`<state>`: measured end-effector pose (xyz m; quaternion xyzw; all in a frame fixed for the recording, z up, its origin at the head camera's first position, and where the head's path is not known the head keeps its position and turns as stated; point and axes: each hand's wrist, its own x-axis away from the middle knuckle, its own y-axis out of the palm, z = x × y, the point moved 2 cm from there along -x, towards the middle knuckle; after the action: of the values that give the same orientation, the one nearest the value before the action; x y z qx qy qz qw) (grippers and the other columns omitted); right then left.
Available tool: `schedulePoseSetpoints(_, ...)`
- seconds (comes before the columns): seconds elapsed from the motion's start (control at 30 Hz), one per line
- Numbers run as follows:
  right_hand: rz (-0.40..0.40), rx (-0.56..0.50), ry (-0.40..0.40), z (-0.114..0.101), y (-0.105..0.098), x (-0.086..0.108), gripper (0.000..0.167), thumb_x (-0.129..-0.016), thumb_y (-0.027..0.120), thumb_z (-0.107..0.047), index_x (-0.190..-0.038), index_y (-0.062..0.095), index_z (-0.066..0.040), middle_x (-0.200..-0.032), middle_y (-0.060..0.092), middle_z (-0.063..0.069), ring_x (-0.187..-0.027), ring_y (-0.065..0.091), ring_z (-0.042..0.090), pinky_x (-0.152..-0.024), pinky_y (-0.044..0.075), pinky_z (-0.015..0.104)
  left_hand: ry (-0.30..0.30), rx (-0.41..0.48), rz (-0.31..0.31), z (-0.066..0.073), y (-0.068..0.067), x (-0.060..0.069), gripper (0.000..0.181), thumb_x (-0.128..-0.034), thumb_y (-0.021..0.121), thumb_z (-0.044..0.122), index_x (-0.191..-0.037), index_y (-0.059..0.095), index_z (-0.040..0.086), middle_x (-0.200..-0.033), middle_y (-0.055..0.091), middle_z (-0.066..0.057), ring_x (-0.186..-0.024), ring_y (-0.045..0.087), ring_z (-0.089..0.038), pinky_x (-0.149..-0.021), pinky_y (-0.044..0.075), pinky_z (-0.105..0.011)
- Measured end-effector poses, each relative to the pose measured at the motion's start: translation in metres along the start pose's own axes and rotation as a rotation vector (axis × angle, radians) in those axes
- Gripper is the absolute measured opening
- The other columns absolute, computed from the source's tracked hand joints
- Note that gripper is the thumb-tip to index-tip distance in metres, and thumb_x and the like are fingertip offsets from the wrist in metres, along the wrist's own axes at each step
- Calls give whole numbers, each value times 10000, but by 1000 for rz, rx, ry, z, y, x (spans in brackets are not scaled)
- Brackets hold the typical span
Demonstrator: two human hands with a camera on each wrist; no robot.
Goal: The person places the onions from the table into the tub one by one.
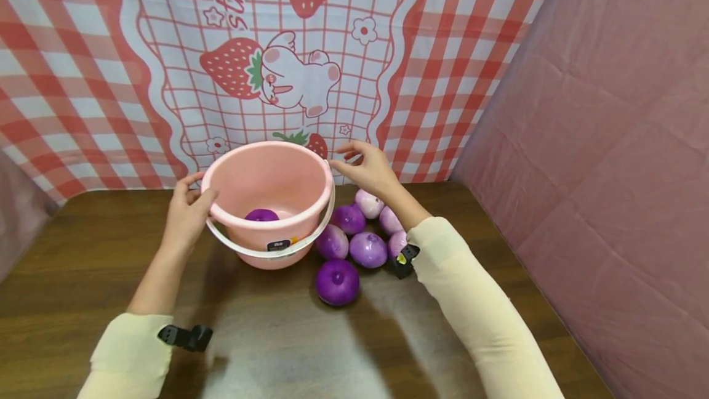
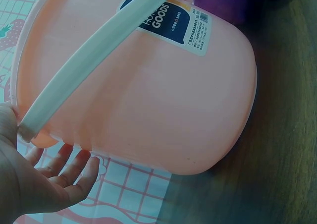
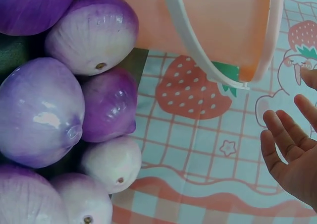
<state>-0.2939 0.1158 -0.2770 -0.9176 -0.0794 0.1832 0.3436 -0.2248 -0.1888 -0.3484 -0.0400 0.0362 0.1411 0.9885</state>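
- Pink bucket (image 1: 271,177): near the middle of the surface's (image 1: 277,337) far edge; one purple onion (image 1: 261,215) visible inside.
- Left hand (image 1: 189,211): thumb and fingers round bucket's left rim.
- Right hand (image 1: 368,168): empty, fingers loosely spread beside right rim.
- Judged step: steadying bucket; next calls for right-hand contact.
- Outside onions (image 1: 368,250): clustered right of bucket.

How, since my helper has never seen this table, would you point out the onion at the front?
On the wooden table stands a pink bucket. Just right of it in the head view is a group of onions; the front onion lies nearest the camera. It is the deepest purple of that group.
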Motion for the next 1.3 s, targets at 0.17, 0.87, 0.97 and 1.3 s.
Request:
schedulePoseSetpoints(0.17, 15, -9, 6, 6, -2, 1, 360, -823, 697, -330, -1101, 653, -104, -1117, 642, 96, -894, 642, 238, -717, 576, 293, -2, 6, -2, 0, -1, 0, 514, -901, 499, 146, -1376, 323, 55, -856, 523, 93, -604, 545, 25, -554, 531, -115)
schedulePoseSetpoints(0.87, 27, 31, 48, 33, -10, 12, 396, -818, 699, -355, -1110, 651, -92, -1110, 647, 111, -966, 624, 245, -812, 561, 353, -6, 7, -2, -2, 0, -1, 520, -897, 501, 154, -1377, 326, 57, -877, 521, 81, -602, 549, 27, -557, 528, -113)
schedulePoseSetpoints(0.97, 28, 22, 49, 38, -10, 13, 382, -822, 696, -355, -1093, 655, -90, -1107, 650, 108, -975, 625, 260, -841, 558, 375, -8, 11, -1, -2, 0, -1, 520, -896, 507, 163, -1373, 331, 60, -875, 517, 82, -601, 548, 25, -555, 527, -113)
schedulePoseSetpoints(1.3, 36, 7, 112, 53, -14, 19, 383, -813, 705, -354, -1105, 656, -110, -1113, 648, 96, -974, 619, 247, -843, 550, 373, -3, 21, -2, 0, 0, 0, 520, -893, 499, 154, -1373, 328, 48, -874, 541, 54, -598, 545, 20, -552, 528, -113)
